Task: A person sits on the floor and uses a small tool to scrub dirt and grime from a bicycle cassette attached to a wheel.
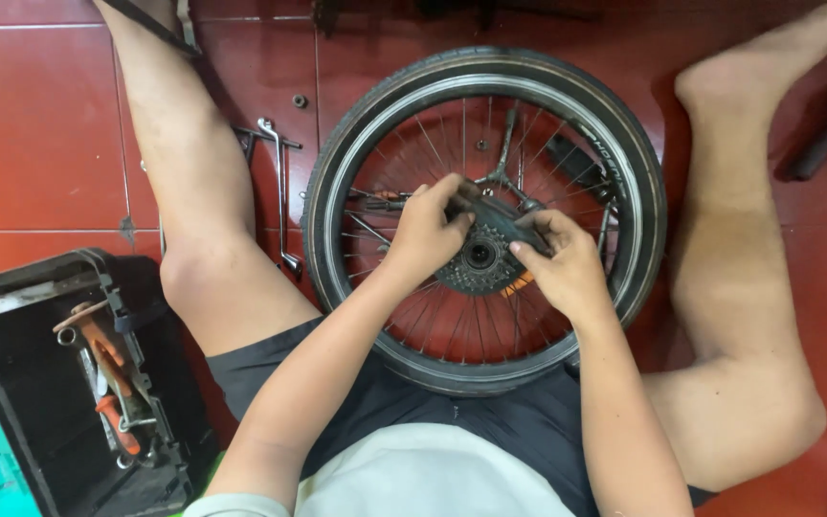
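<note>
A small bicycle wheel (pixel 614 144) with a black tyre and thin spokes lies flat on the red tiled floor between my legs. Its toothed sprocket cluster (pixel 479 258) faces up at the hub. My left hand (pixel 425 235) and my right hand (pixel 567 266) both grip a dark flat tool (pixel 500 218) held across the top of the sprocket cluster. The left hand holds its left end, the right hand its right end. Under the wheel, seen through the spokes, lie other tools, partly hidden.
Long metal wrenches (pixel 282 182) lie on the floor left of the wheel. An open black and green toolbox (pixel 11 402) with orange-handled tools (pixel 112 383) stands at the lower left. A small nut (pixel 300 101) rests on the tiles. My bare knees flank the wheel.
</note>
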